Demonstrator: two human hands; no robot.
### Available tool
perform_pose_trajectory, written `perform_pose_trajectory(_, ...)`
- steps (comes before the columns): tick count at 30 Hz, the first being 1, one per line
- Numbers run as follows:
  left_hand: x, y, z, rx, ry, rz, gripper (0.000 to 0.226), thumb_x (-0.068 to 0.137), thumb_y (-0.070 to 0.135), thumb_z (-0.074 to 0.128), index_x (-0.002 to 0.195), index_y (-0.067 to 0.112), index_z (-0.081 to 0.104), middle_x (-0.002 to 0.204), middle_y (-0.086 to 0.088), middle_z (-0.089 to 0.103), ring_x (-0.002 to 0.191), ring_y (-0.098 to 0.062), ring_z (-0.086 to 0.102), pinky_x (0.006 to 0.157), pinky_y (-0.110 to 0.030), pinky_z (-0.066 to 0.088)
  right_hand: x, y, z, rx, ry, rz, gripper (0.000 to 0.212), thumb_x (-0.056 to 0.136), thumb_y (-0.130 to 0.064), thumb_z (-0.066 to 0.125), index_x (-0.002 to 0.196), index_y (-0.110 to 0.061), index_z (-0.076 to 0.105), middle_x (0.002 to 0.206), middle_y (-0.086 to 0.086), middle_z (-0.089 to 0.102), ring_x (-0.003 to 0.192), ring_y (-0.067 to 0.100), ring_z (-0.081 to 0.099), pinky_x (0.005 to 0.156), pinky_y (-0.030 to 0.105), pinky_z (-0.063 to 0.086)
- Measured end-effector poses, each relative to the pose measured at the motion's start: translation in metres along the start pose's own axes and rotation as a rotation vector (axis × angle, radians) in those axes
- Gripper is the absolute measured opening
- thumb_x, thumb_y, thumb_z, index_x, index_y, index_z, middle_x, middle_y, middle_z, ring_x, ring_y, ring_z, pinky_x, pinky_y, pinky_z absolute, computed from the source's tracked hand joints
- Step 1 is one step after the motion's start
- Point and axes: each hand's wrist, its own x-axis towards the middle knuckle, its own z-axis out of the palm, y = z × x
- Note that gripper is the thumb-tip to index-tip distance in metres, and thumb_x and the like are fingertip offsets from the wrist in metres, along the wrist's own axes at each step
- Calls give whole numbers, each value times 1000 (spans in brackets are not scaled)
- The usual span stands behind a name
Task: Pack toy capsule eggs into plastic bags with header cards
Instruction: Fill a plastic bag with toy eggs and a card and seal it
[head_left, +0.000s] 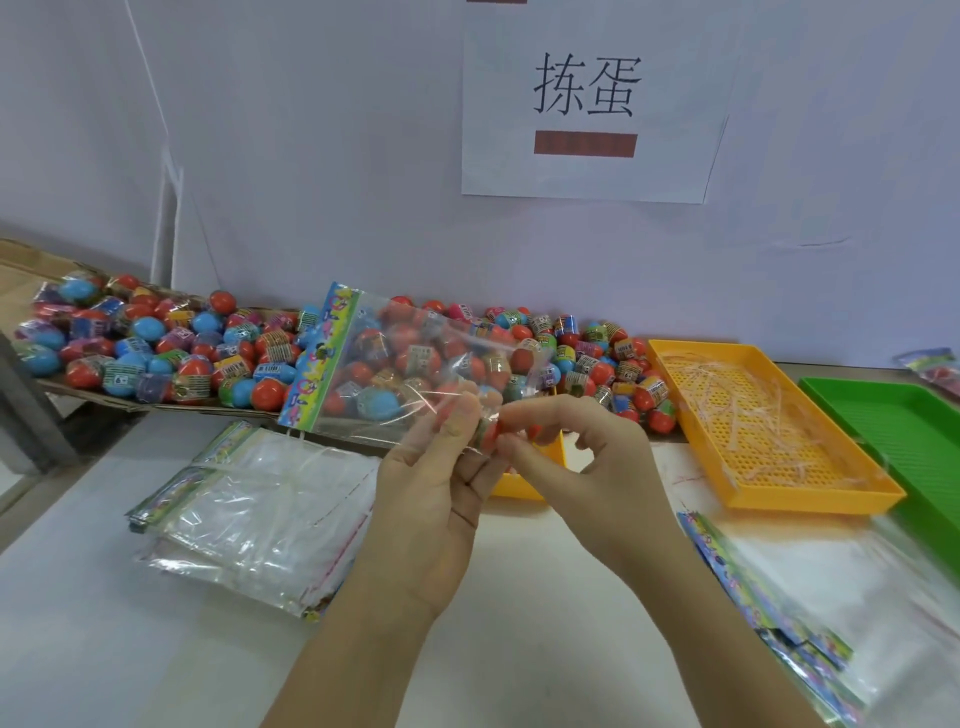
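Open room: we see a bare patch of white table (545, 613) on the near side of the yellow tray (810, 501), to its left, under the forearms. That patch is hemmed in by a stack of empty bags (260, 519) far left of the tray and loose empty bags (810, 582) just in front of it. The green tray (893, 431) sits just beside the yellow tray's right rim. The wall (311, 156) closes off the back, with a paper sign (587, 98) on it. The egg pile (208, 353) runs along the wall to the left of the tray, on a cardboard sheet (21, 270), and reaches the tray's back-left corner.

Both hands are up, left of the tray. The left hand (431, 499) grips the mouth of a clear bag (415, 364). The right hand (587, 457) pinches a capsule egg (488, 434) right at that mouth. The bag is held in the air in front of the pile, tilted, with its colourful header card (322, 358) at the end away from the tray. The egg shows red with a dark band, and it is blurred. We can't tell if anything is in the bag; the pile shows through it.
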Motion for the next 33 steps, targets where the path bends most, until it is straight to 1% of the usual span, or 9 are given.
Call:
perform_pose_trajectory(7,-4,-2,3,24,-35,-106,44,72,23,72,109,0,68,96,-15,75,85,-20,74,66,-24,58,-1,3,6,-109,94,-39,34,75,-13,78,88,-43,67,89,-8,54,94,11,43,80,6,29)
perform_pose_trajectory(11,-3,-3,3,29,-67,-111,31,64,27,76,89,8,79,101,-17,74,94,-24,73,69,-26,59,-4,3,11,-55,280,118,47,58,-42,83,91,-47,49,97,-9,42,96,10,40,78,7,32)
perform_pose_trajectory(14,-1,-5,1,38,-86,-131,33,62,30,76,88,11,80,103,-18,74,94,-25,73,71,-28,59,-2,4,11,213,233,398,80,52,-33,93,110,-39,38,111,-4,45,100,8,50,79,16,47)
perform_pose_trajectory(16,-1,-4,0,89,-89,-163,39,62,32,77,94,10,78,102,-19,74,92,-25,73,72,-31,60,0,4,9,437,86,493,70,52,-31,85,113,-36,51,115,2,56,96,10,62,68,20,53)
perform_pose_trajectory(19,-2,-2,1,233,-42,-215,55,62,37,78,105,4,72,102,-19,74,90,-27,74,72,-33,60,1,3,7,601,-41,445,28,56,-31,76,83,-25,74,86,3,71,68,10,67,53,17,49)
perform_pose_trajectory(23,-1,3,3,396,70,-143,82,48,56,89,105,1,68,98,-17,74,90,-31,71,83,-45,57,2,7,5,663,0,404,23,58,-27,78,75,-11,73,78,3,72,68,15,69,57,25,53)
perform_pose_trajectory(25,1,7,2,252,91,-84,67,52,50,88,98,4,74,101,-17,74,90,-28,71,83,-44,58,3,9,3,663,-30,426,17,62,-21,78,74,-10,73,77,9,73,69,21,70,60,29,55)
perform_pose_trajectory(29,3,9,0,-40,107,-92,19,75,30,72,79,13,81,96,-11,76,81,-19,74,60,-28,59,2,9,7,729,-109,487,11,65,-12,78,73,-9,72,70,12,71,63,22,70,53,28,54)
perform_pose_trajectory(33,2,4,1,-97,139,-120,21,84,25,64,76,16,81,101,-8,76,89,-18,74,61,-26,59,1,9,9,722,-164,486,23,63,-6,83,82,-5,70,80,17,71,70,32,67,59,33,56)
